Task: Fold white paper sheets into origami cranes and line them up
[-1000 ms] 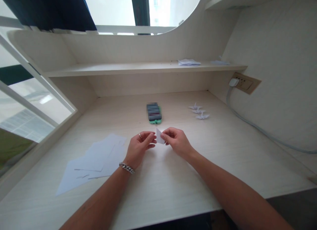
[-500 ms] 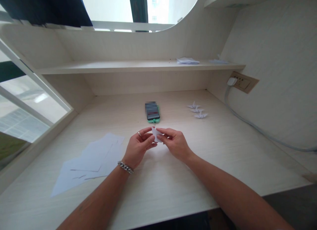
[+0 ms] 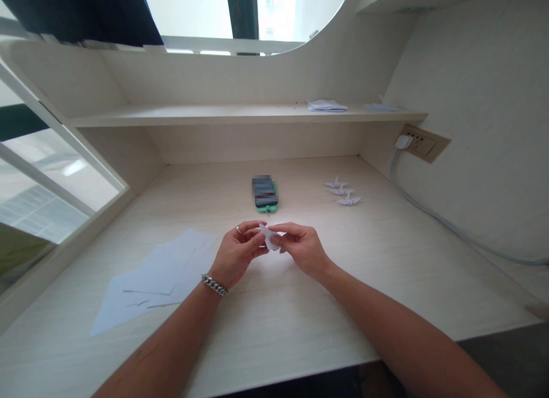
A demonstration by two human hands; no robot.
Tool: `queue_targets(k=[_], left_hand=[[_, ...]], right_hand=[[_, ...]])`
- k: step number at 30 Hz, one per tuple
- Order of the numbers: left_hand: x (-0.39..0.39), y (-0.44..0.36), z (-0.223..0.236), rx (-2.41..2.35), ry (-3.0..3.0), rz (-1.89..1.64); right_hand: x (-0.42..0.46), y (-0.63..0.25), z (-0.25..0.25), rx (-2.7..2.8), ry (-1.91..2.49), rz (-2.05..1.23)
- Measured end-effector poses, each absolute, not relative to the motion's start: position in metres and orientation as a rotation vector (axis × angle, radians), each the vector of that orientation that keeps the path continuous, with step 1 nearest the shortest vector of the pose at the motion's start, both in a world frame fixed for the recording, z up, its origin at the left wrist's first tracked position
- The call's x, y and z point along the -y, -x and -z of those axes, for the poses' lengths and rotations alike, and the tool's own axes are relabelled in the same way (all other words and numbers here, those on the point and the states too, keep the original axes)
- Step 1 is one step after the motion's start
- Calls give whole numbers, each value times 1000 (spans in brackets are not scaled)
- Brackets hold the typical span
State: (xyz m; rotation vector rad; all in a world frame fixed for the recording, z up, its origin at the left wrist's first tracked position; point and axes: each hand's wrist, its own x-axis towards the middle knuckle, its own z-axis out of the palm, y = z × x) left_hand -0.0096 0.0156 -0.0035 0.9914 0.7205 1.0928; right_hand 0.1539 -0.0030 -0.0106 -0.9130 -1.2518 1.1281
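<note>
A small folded piece of white paper (image 3: 270,238) is pinched between my two hands, just above the middle of the desk. My left hand (image 3: 238,250), with a ring and a chain bracelet, grips its left side between thumb and fingers. On the other side, the thumb and index finger of my right hand (image 3: 303,247) close on the paper. Fingertips cover part of the folds. Beyond the hands lies a phone (image 3: 265,194) with a green case edge. Three small folded paper cranes (image 3: 342,191) sit in a short row to the right of the phone.
Loose white paper sheets (image 3: 158,275) overlap on the desk at the left. More folded paper (image 3: 326,105) rests on the shelf (image 3: 214,116) above. A grey cable (image 3: 446,223) runs from the wall socket (image 3: 424,143) along the right side.
The folded paper has tilted and its shape between the fingers has altered slightly. My left hand has shifted a little to the left; both hands still grip the paper.
</note>
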Motion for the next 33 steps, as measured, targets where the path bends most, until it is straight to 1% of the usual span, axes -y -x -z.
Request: queue_targets(k=[5,11,16,19,26,29,33], left_hand=[[-15,11,4,-721,-971,-1077],[-15,12,0,-741,-974,-1030],[-16,11,0,-843,-1036,-1128],[-16,10,1,-954,-1150,-1235],[-10,5,4,-1037,-1426,-1379],[-11,5,4,-1013,-1393,-1407],[-13,6,4,-989,-1301,-1396]], right_hand=[[0,-154,10,1165,859,-1280],[-2,-160,8,1227,837,-1416],[-1,-165,6,1272,796,-1522],[0,-166,5,1355,825,-1509],[1,-156,16,1314,1102,-1276],[0,-153,16,1236,1210,-1301],[-1,-154,11,1300,1168,-1359]])
